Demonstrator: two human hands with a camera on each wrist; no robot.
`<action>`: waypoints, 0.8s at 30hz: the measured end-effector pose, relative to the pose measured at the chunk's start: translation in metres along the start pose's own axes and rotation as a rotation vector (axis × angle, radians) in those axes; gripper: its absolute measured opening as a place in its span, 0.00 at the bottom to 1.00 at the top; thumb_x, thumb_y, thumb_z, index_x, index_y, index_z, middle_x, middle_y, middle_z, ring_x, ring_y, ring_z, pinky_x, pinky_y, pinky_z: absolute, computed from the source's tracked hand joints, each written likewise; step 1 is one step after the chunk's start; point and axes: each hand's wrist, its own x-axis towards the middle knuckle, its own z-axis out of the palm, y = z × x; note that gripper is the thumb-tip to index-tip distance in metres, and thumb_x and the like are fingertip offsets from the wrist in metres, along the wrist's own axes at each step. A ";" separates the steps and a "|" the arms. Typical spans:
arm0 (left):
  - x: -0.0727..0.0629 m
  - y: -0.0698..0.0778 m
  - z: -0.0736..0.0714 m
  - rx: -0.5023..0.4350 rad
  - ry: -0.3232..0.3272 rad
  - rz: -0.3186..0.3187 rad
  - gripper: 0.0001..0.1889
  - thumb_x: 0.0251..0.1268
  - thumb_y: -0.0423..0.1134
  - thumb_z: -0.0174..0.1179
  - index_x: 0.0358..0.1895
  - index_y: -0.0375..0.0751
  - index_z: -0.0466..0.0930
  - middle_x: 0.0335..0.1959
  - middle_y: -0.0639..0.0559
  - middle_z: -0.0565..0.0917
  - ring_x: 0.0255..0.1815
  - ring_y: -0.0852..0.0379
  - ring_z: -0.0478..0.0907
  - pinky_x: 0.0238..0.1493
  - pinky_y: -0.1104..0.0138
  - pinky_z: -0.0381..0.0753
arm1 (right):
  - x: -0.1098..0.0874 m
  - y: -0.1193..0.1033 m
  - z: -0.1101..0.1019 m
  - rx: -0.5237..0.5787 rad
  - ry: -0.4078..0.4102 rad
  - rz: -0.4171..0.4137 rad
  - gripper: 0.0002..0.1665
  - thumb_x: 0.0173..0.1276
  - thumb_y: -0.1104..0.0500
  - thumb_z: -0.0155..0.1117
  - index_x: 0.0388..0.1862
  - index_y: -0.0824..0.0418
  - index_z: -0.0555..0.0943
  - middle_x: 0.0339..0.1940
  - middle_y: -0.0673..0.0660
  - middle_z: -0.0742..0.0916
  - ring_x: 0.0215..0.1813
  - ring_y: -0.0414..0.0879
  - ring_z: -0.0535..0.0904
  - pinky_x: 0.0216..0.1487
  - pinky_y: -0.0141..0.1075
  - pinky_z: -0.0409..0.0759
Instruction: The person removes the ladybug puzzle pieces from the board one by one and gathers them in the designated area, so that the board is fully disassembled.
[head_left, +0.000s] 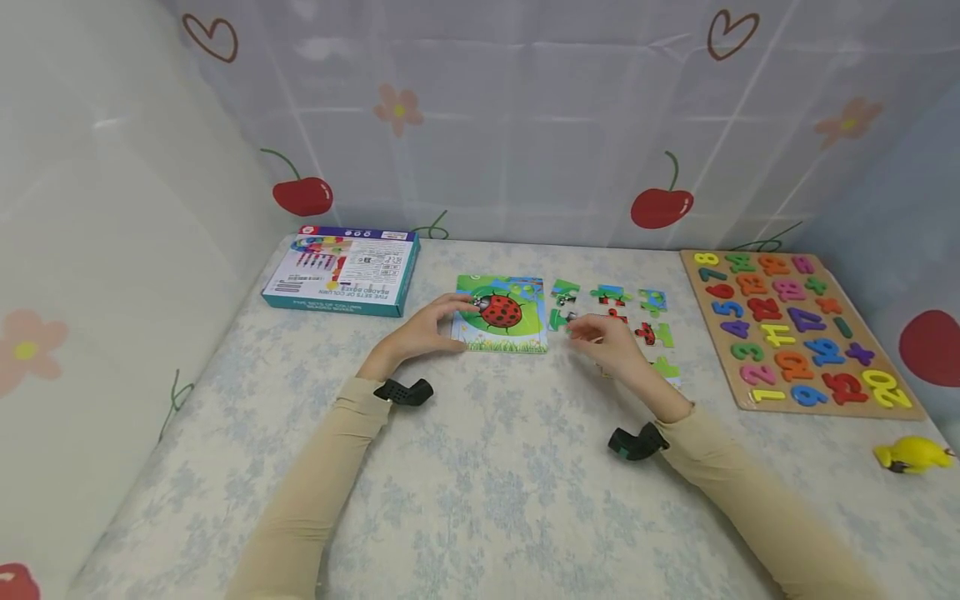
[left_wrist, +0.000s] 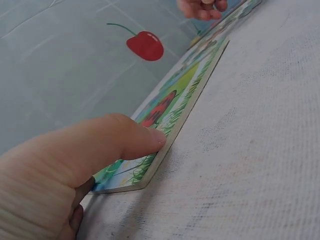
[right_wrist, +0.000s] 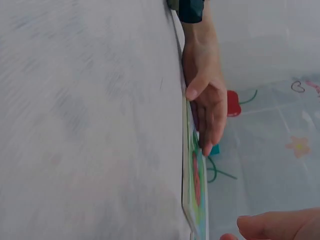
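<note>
A ladybug puzzle board (head_left: 501, 312) lies flat on the table. My left hand (head_left: 429, 327) holds its left side, the fingers on the picture near the far part and the thumb (left_wrist: 142, 142) at the near edge. Right of the board several loose jigsaw pieces (head_left: 611, 294) are laid out in rows. My right hand (head_left: 609, 340) hovers among them with loosely bent fingers, its fingertips close to a green piece (head_left: 557, 319). It covers part of the lower rows. The right wrist view shows its thumb (right_wrist: 270, 225) at the bottom, with no piece visible by it.
A boxed set (head_left: 341, 271) lies at the back left. To the right is a wooden number board (head_left: 802, 333) with colourful numerals, and a yellow toy (head_left: 912, 455) sits near the right edge. Printed curtains (head_left: 525, 125) stand behind the patterned tablecloth (head_left: 480, 483).
</note>
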 end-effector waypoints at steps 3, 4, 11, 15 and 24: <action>-0.001 0.000 -0.001 0.014 0.012 -0.008 0.32 0.51 0.35 0.71 0.63 0.47 0.73 0.75 0.52 0.58 0.79 0.49 0.46 0.75 0.46 0.50 | 0.015 -0.016 0.020 0.033 -0.039 -0.047 0.16 0.65 0.66 0.62 0.51 0.70 0.80 0.43 0.67 0.85 0.44 0.57 0.81 0.40 0.39 0.80; -0.001 -0.001 -0.002 0.023 0.016 -0.012 0.32 0.50 0.36 0.71 0.63 0.47 0.73 0.75 0.52 0.58 0.79 0.48 0.46 0.75 0.46 0.49 | 0.020 -0.021 0.027 0.053 -0.057 -0.060 0.16 0.65 0.66 0.62 0.51 0.70 0.80 0.43 0.68 0.85 0.44 0.58 0.81 0.41 0.41 0.80; -0.001 -0.001 -0.004 0.046 0.016 -0.038 0.33 0.50 0.42 0.72 0.64 0.51 0.73 0.76 0.56 0.56 0.79 0.50 0.46 0.76 0.47 0.48 | 0.041 -0.044 0.068 0.086 -0.163 -0.089 0.24 0.63 0.66 0.62 0.59 0.67 0.77 0.57 0.67 0.81 0.54 0.60 0.77 0.51 0.48 0.79; -0.001 -0.002 -0.003 0.042 0.011 -0.038 0.33 0.51 0.42 0.72 0.64 0.52 0.73 0.76 0.57 0.56 0.79 0.52 0.45 0.76 0.48 0.47 | 0.049 -0.047 0.085 0.032 -0.143 -0.095 0.26 0.62 0.66 0.64 0.61 0.66 0.76 0.61 0.65 0.78 0.59 0.60 0.76 0.56 0.49 0.77; -0.002 -0.003 -0.005 -0.005 0.002 -0.037 0.32 0.52 0.39 0.71 0.64 0.49 0.73 0.77 0.55 0.54 0.80 0.52 0.43 0.76 0.47 0.45 | 0.063 -0.053 0.101 -0.067 -0.102 -0.153 0.25 0.60 0.68 0.66 0.58 0.67 0.78 0.58 0.64 0.82 0.56 0.56 0.79 0.56 0.45 0.79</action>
